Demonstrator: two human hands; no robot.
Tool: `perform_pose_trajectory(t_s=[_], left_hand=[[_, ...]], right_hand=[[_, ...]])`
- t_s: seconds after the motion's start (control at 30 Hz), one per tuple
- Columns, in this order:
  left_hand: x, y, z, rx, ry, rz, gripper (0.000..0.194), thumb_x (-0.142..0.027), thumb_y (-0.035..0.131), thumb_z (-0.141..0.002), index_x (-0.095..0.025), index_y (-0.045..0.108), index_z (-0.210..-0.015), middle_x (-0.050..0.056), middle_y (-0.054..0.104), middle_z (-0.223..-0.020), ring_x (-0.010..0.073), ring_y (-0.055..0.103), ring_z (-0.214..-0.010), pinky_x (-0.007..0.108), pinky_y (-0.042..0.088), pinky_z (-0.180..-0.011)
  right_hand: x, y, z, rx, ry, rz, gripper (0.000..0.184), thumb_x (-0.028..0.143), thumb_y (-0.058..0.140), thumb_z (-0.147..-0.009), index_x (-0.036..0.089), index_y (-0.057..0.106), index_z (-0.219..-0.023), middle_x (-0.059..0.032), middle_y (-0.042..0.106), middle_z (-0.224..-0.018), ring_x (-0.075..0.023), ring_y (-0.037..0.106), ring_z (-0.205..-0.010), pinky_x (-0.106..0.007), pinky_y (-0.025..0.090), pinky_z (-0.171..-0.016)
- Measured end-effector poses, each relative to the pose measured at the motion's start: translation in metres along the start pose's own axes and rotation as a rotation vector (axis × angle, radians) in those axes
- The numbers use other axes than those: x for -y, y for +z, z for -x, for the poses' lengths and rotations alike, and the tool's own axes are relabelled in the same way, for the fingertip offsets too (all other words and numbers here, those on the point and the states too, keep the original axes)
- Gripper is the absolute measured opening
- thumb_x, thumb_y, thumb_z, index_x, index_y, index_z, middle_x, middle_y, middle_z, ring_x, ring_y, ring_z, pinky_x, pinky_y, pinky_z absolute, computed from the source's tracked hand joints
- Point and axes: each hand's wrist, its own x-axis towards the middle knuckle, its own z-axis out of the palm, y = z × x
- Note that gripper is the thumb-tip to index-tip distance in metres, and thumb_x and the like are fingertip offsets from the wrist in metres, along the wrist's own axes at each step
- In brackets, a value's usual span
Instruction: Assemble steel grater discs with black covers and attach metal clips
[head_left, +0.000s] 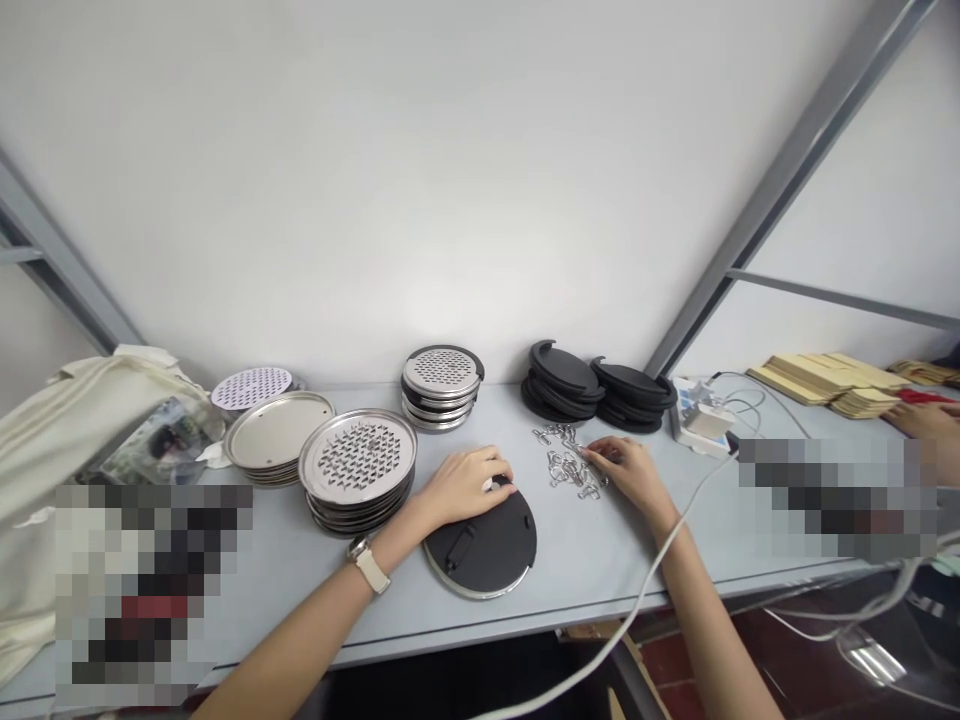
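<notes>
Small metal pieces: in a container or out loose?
Out loose: the metal pieces lie scattered directly on the table by the right hand.

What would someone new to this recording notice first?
Probably the left hand resting on a round black disc near the front of the table, with the right hand at a scatter of small metal clips to its right. Next, likely the stack of perforated metal plates left of the left hand, and the black round pieces piled behind the clips.
</notes>
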Motion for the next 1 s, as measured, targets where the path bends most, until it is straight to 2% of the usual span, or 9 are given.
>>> perform_pose_trajectory(t_s=[0.27, 0.5, 0.57, 0.63, 0.67, 0.8, 0.83, 0.93, 1.0], left_hand=[[0.007, 0.004, -0.002, -0.062, -0.085, -0.178, 0.024, -0.041, 0.053, -0.088, -0.020, 0.062, -0.080, 0.002, 0.062, -0.084, 0.0183, 0.057, -0.087, 0.028, 0.040, -0.069], [0.010, 0.006, -0.002, -0.070, -0.147, -0.162, 0.027, -0.038, 0.047, -0.091, -0.020, 0.061, -0.077, 0.002, 0.063, -0.083, 0.0176, 0.058, -0.086, 0.027, 0.040, -0.068], [0.010, 0.006, -0.003, -0.076, -0.187, -0.160, 0.026, -0.035, 0.047, -0.091, -0.020, 0.062, -0.077, 0.003, 0.063, -0.082, 0.0177, 0.058, -0.087, 0.027, 0.041, -0.070], [0.010, 0.006, -0.003, -0.078, -0.215, -0.168, 0.024, -0.031, 0.047, -0.091, -0.019, 0.062, -0.077, 0.003, 0.064, -0.081, 0.0179, 0.059, -0.088, 0.027, 0.042, -0.071], [0.010, 0.005, -0.003, -0.076, -0.225, -0.175, 0.024, -0.030, 0.046, -0.091, -0.019, 0.062, -0.077, 0.003, 0.064, -0.081, 0.0179, 0.059, -0.088, 0.027, 0.042, -0.072], [0.007, 0.005, -0.004, -0.074, -0.279, -0.197, 0.024, -0.030, 0.045, -0.091, -0.019, 0.063, -0.078, 0.004, 0.065, -0.084, 0.0181, 0.060, -0.087, 0.027, 0.042, -0.071], [0.007, 0.004, -0.003, -0.073, -0.291, -0.200, 0.025, -0.030, 0.044, -0.091, -0.019, 0.064, -0.080, 0.004, 0.066, -0.084, 0.0181, 0.061, -0.086, 0.027, 0.042, -0.071], [0.006, 0.004, -0.002, -0.068, -0.309, -0.213, 0.026, -0.030, 0.043, -0.091, -0.019, 0.064, -0.082, 0.005, 0.066, -0.085, 0.0178, 0.062, -0.082, 0.027, 0.043, -0.070], [0.006, 0.004, -0.002, -0.067, -0.315, -0.226, 0.026, -0.030, 0.042, -0.092, -0.019, 0.064, -0.083, 0.005, 0.065, -0.085, 0.0180, 0.062, -0.081, 0.027, 0.043, -0.069]], right_hand=[[0.000, -0.001, -0.002, 0.011, 0.002, -0.048, 0.036, 0.051, 0.056, -0.075, 0.017, 0.068, -0.073, -0.0114, 0.066, -0.075, -0.0257, 0.057, -0.075, -0.038, 0.043, -0.073], [0.025, -0.009, 0.003, -0.098, 0.027, -0.251, 0.025, 0.044, 0.055, -0.077, 0.019, 0.056, -0.072, -0.0080, 0.063, -0.078, -0.0237, 0.057, -0.079, -0.038, 0.043, -0.077], [0.035, -0.018, 0.005, -0.075, 0.041, -0.374, 0.025, 0.044, 0.056, -0.079, 0.020, 0.054, -0.074, -0.0061, 0.061, -0.078, -0.0219, 0.057, -0.080, -0.036, 0.043, -0.078], [0.047, -0.033, 0.010, 0.102, 0.039, -0.536, 0.027, 0.045, 0.055, -0.083, 0.019, 0.053, -0.077, -0.0039, 0.059, -0.077, -0.0188, 0.056, -0.076, -0.034, 0.044, -0.075], [0.054, -0.040, 0.013, 0.302, 0.009, -0.609, 0.026, 0.044, 0.055, -0.085, 0.019, 0.054, -0.080, -0.0036, 0.060, -0.079, -0.0176, 0.056, -0.077, -0.033, 0.045, -0.075], [0.096, -0.055, 0.030, 1.314, -0.092, -0.753, 0.025, 0.038, 0.065, -0.083, 0.015, 0.054, -0.084, -0.0076, 0.066, -0.085, -0.0187, 0.064, -0.081, -0.035, 0.050, -0.077], [0.109, -0.053, 0.033, 1.455, -0.072, -0.787, 0.028, 0.040, 0.066, -0.082, 0.015, 0.053, -0.084, -0.0083, 0.066, -0.084, -0.0199, 0.066, -0.079, -0.036, 0.052, -0.075], [0.144, -0.037, 0.042, 1.652, -0.010, -0.845, 0.035, 0.045, 0.068, -0.079, 0.017, 0.049, -0.085, -0.0102, 0.068, -0.091, -0.0218, 0.069, -0.081, -0.039, 0.054, -0.073], [0.157, -0.029, 0.043, 1.640, -0.018, -0.844, 0.035, 0.046, 0.068, -0.079, 0.017, 0.049, -0.084, -0.0100, 0.070, -0.089, -0.0226, 0.069, -0.089, -0.039, 0.054, -0.079]])
